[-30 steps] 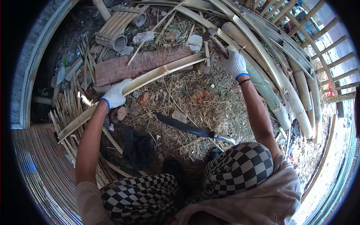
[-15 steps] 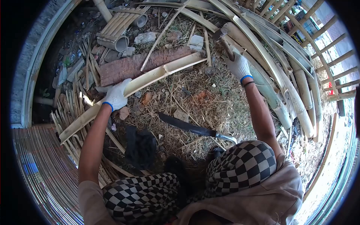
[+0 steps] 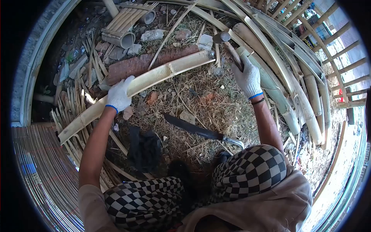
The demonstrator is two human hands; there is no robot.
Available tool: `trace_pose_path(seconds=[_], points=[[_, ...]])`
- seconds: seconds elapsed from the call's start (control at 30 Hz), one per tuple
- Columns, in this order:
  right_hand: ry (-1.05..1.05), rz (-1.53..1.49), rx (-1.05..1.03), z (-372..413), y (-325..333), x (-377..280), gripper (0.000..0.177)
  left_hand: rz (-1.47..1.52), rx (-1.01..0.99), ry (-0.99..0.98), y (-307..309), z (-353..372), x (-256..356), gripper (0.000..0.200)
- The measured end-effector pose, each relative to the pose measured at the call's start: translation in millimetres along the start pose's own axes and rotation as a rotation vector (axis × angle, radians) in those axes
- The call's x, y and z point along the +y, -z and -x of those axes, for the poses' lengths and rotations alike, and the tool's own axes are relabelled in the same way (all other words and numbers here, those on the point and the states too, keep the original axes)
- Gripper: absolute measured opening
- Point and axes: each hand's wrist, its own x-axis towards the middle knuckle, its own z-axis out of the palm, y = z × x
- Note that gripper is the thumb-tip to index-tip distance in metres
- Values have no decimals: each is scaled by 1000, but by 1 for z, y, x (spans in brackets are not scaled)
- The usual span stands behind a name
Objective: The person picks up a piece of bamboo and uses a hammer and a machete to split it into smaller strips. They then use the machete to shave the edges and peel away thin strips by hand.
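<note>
A long split bamboo piece (image 3: pixel 154 80), hollow side showing, slants across the ground with its near end at the lower left. My left hand (image 3: pixel 119 94), in a white glove with a blue cuff, is closed around its middle-left part. Gloved the same way, my right hand (image 3: pixel 247 78) grips a hammer (image 3: pixel 233 56) by its handle. The hammer's metal head is raised just beyond the bamboo's far right end, apart from it. A reddish-brown wooden block (image 3: pixel 150 62) lies behind and partly under the bamboo. Between my arms, a machete (image 3: pixel 193 129) lies on the dry straw.
Bamboo poles and split halves (image 3: pixel 278 96) are stacked along the right, by a bamboo lattice (image 3: pixel 340 50). Thin bamboo strips (image 3: pixel 73 104) lie at left. A dark cloth (image 3: pixel 143 149) is near my feet. Stones (image 3: pixel 152 35) and a short bamboo tube (image 3: pixel 124 40) sit at the back.
My right hand has moved slightly toward me, and the hammer head has swung left, nearer the bamboo's end. My left hand keeps its hold on the bamboo.
</note>
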Motion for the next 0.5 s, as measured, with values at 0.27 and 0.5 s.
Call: trace_pose_path(seconds=[0.27, 0.5], points=[[69, 127, -96, -6, -42, 25, 31, -6, -17, -8, 4, -1, 0, 75], [87, 138, 17, -17, -23, 8, 26, 35, -45, 2, 5, -5, -4, 75]])
